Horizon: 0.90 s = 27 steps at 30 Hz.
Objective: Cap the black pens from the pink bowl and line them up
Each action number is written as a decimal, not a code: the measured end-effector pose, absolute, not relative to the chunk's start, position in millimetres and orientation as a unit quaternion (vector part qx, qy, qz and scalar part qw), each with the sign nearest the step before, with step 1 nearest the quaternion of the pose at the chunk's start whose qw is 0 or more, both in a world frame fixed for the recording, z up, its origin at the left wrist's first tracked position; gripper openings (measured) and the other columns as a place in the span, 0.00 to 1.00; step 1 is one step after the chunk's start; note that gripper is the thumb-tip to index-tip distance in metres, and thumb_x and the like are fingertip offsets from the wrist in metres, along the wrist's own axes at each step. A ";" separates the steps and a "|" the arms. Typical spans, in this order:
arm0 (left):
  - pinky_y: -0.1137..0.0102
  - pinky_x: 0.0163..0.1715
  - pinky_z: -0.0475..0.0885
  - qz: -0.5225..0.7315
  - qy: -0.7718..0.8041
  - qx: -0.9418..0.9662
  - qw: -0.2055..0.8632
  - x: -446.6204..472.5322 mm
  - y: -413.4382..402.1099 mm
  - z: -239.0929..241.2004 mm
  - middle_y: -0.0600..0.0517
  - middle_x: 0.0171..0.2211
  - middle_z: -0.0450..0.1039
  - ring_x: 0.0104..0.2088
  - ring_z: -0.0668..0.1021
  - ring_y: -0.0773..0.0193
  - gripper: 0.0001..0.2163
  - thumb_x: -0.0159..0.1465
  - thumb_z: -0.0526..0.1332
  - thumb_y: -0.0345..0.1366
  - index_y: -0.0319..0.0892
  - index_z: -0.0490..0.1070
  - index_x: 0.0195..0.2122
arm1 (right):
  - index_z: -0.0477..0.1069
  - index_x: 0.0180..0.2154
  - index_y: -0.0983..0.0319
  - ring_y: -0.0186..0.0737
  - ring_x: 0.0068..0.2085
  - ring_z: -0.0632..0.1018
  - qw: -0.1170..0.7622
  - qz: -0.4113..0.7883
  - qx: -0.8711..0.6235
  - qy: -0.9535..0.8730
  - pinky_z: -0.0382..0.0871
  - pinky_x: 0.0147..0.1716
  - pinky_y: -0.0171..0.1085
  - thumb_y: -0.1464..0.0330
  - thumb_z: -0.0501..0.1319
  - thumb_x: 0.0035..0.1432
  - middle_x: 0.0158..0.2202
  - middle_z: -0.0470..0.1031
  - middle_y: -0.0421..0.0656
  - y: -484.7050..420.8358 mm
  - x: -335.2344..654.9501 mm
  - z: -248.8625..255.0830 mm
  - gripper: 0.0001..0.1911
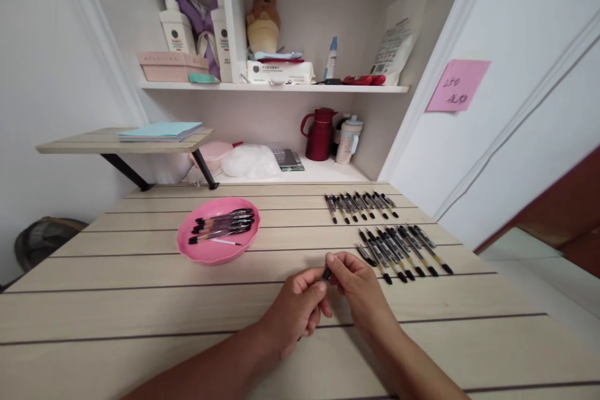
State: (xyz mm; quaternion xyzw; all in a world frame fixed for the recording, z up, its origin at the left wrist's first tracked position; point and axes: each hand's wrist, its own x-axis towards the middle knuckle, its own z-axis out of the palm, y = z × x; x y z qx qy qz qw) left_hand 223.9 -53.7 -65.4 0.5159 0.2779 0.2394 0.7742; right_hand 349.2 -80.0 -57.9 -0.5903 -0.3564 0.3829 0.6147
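Note:
Over the front middle of the table, my left hand [297, 306] is closed round a pen [327, 274]. Most of the pen's barrel is hidden in that hand. My right hand [356, 281] pinches the black upper end of the same pen between thumb and fingers. Just beyond my right hand lies a front row of black-capped pens [403, 250], side by side on the wood. Behind it is a second row of pens [360, 205]. To the left, a pink dish [218, 256] holds several more pens and a thin white stick [225, 242].
A small raised shelf [84, 140] with light blue paper [162, 130] stands at the table's back left. Behind the table, a white cabinet shelf [281, 87] carries bottles and boxes. Below are a red jug [320, 134] and a pale cup [348, 140].

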 end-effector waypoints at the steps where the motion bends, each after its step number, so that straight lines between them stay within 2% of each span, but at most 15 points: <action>1: 0.78 0.09 0.46 0.238 0.282 0.520 0.771 224.3 -54.2 -65.3 0.57 0.19 0.65 0.09 0.57 0.80 0.19 0.58 0.54 0.43 0.39 0.65 0.47 | 0.65 0.20 0.63 0.28 0.19 0.61 0.625 0.387 -0.583 -0.346 0.54 0.20 0.30 0.56 0.62 0.44 0.16 0.63 0.35 -80.0 348.0 -59.9 0.17; 7: 0.79 0.09 0.46 0.233 0.301 0.524 0.762 226.1 -55.5 -63.6 0.58 0.18 0.64 0.09 0.56 0.80 0.19 0.57 0.56 0.43 0.38 0.64 0.46 | 0.66 0.21 0.64 0.27 0.18 0.57 0.662 0.462 -0.528 -0.264 0.50 0.19 0.30 0.57 0.65 0.41 0.15 0.59 0.33 -82.9 346.6 -60.3 0.16; 12: 0.79 0.09 0.44 0.211 0.270 0.507 0.791 223.9 -54.9 -59.5 0.59 0.18 0.63 0.09 0.53 0.80 0.17 0.58 0.54 0.45 0.39 0.64 0.43 | 0.71 0.24 0.65 0.26 0.19 0.58 0.671 0.493 -0.502 -0.235 0.49 0.18 0.30 0.59 0.67 0.37 0.19 0.66 0.38 -85.8 348.1 -50.8 0.16; 16: 0.79 0.09 0.44 0.206 0.259 0.497 0.802 222.2 -53.2 -58.3 0.59 0.19 0.63 0.10 0.52 0.80 0.15 0.58 0.54 0.45 0.40 0.63 0.40 | 0.71 0.26 0.65 0.25 0.17 0.57 0.651 0.496 -0.505 -0.275 0.46 0.16 0.30 0.57 0.65 0.41 0.19 0.67 0.38 -85.9 350.5 -51.4 0.17; 21: 0.79 0.10 0.44 0.200 0.278 0.520 0.783 222.3 -52.3 -58.2 0.59 0.18 0.63 0.10 0.53 0.80 0.15 0.58 0.54 0.44 0.40 0.64 0.41 | 0.68 0.22 0.64 0.25 0.16 0.54 0.641 0.471 -0.525 -0.303 0.43 0.16 0.30 0.58 0.64 0.43 0.14 0.62 0.35 -86.8 355.0 -57.7 0.16; 27: 0.79 0.10 0.44 0.193 0.248 0.493 0.812 220.8 -51.1 -56.9 0.60 0.18 0.61 0.10 0.51 0.80 0.15 0.59 0.53 0.44 0.40 0.63 0.42 | 0.71 0.32 0.65 0.23 0.17 0.54 0.661 0.508 -0.466 -0.295 0.41 0.16 0.29 0.59 0.64 0.44 0.21 0.69 0.39 -87.3 354.5 -56.1 0.16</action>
